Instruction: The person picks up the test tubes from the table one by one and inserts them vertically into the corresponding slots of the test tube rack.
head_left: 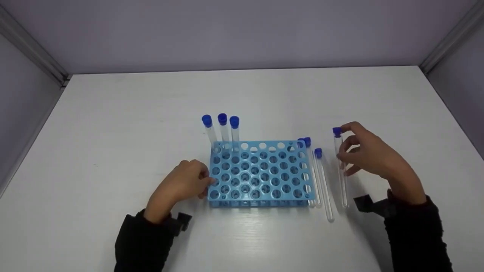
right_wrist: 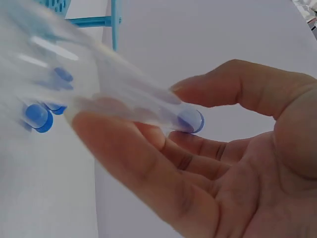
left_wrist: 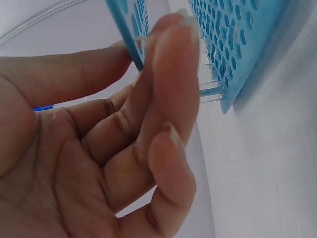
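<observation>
Transparent, blue-capped test tube (head_left: 343,187) is pinched in the right hand (head_left: 365,153), fingers curled, right of the light-blue perforated plastic rack (head_left: 266,197); the left hand (head_left: 185,181) pinches its left edge. Three similar tubes (head_left: 222,119) stand in its back-left corner.

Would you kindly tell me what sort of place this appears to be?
It looks like a partitioned work booth, perhaps for practising lab-style handling: plain panels stand behind and beside a white table, which bears a blue rack holding three capped tubes.
</observation>
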Tool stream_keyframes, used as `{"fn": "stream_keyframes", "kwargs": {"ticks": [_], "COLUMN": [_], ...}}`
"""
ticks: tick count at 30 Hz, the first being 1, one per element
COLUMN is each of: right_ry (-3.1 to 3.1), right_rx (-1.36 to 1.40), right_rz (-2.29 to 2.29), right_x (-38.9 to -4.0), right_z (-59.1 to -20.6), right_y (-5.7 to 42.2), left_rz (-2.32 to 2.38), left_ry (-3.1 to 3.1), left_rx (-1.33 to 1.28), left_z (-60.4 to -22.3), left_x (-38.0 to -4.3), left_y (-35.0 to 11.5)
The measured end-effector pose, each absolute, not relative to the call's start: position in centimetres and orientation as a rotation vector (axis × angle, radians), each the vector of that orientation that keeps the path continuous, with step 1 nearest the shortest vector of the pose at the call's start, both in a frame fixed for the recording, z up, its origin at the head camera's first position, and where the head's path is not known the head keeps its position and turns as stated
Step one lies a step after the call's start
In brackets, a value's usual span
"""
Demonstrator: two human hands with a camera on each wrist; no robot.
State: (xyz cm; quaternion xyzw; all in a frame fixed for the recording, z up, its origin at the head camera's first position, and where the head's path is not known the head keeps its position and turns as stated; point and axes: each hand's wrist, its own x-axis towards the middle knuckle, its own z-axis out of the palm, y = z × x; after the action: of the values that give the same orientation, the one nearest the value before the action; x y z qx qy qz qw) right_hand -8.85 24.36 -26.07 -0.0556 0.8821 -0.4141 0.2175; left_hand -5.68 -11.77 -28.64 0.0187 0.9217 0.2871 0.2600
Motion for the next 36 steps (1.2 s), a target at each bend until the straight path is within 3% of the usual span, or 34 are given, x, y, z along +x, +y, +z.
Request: {"fn": "stream_keyframes", "kwargs": {"ticks": [36], "right_ry": [2.653], "right_rx": [-0.617], "right_rz": [-1.319], "right_x": [-8.07], "right_z": [-25.29], "right_y": [25.38], "left_rz": [0.793], "left_ry": [2.518], "left_rx": [0.078], "left_z": [-29.03], "left_x": [-5.64], "left_y": [-11.9]}}
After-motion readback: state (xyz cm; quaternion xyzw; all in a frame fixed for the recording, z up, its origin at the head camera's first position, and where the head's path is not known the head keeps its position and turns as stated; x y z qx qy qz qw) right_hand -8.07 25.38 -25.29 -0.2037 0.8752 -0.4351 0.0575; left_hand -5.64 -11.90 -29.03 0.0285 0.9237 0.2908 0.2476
